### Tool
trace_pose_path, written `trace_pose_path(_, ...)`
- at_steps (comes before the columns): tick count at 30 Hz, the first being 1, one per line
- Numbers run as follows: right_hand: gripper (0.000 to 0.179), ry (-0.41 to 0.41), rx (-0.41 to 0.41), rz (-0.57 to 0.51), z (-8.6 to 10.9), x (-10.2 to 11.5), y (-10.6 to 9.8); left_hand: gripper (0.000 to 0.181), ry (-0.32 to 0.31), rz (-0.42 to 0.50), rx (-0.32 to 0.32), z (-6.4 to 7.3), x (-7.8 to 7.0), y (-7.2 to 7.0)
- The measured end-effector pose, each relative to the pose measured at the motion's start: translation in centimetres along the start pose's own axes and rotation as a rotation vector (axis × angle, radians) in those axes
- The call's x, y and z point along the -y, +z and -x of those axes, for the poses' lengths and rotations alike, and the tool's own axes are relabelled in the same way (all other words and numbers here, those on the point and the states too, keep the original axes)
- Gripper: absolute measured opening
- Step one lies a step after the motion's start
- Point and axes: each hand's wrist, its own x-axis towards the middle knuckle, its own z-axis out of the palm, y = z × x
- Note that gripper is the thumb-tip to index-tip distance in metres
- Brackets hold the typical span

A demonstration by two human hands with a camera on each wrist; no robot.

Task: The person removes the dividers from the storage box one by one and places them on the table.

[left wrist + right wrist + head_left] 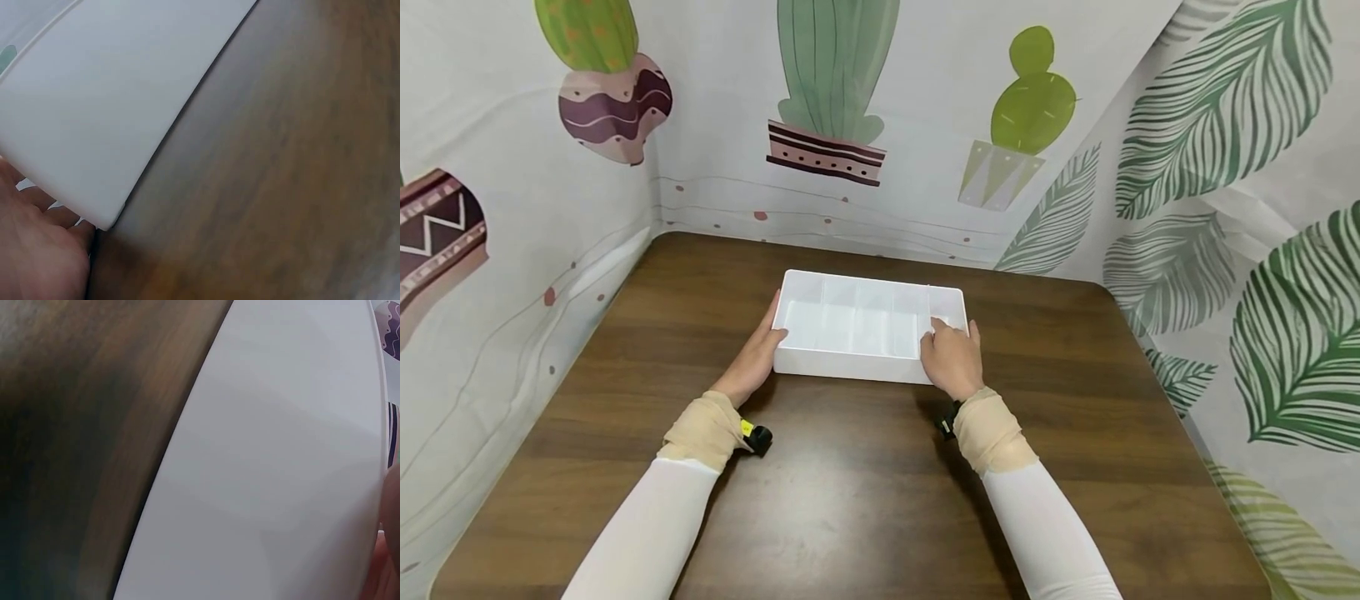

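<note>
White compartment tray [850, 364] sits between the two hands, one at each end. Left hand [751, 360] grips the left end: thumb over the rim near the front corner, fingers [60, 217] along the outside of the end wall. Spacing in left wrist view: slight gaps between fingers, no wide spread. Thumb-to-finger gap about one wall thick, with the wall in it.

Right hand [953, 360] holds the right end, back of hand up. Index finger reaches over the front wall into the compartment nearest it; thumb beside it at the front rim, another finger outside the end wall. Right wrist view shows only a sliver of fingers at the rim, so can't tell how tight.

Thin dividers run crosswise between the two sets of fingers. Worktop [842, 500] lies below the fingers; can't tell if the tray is fully down on it. Left wrap [703, 429] and right wrap [996, 433] sit behind the fingers, each with a small black device by it. Printed cloth [925, 150] hangs beyond the fingers, past the worktop's far edge.
</note>
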Motion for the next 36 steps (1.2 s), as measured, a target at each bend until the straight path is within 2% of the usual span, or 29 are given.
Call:
trace_pose_path(12, 0.041, -0.025, -0.110, -0.054, -0.4, -0.1, -1.1, 0.067, 0.025, 0.027, 0.003, -0.4, 0.0, 0.0)
trace_pose_path(21, 0.038, 0.017, -0.183, -0.089, -0.6, 0.1, -2.1, 0.066, 0.007, 0.025, -0.006, -0.4, 0.3, 0.1)
trace_pose_path(25, 0.037, 0.015, -0.246, -0.099, -0.7, 0.2, -2.9, 0.066, -0.001, 0.026, -0.007, -0.3, 0.2, 0.1)
trace_pose_path(29, 0.036, 0.011, -0.318, -0.154, -0.7, 0.2, -4.2, 0.065, 0.001, 0.023, -0.011, -0.1, 0.1, 0.1)
trace_pose_path(32, 0.035, 0.045, -0.350, -0.222, -0.6, -0.1, -5.5, 0.065, 0.004, 0.026, -0.014, 0.1, -0.1, 0.2)
trace_pose_path(36, 0.034, 0.134, -0.375, -0.311, -0.3, -1.4, -6.7, 0.066, 0.003, 0.028, -0.017, 0.2, -0.2, 0.2)
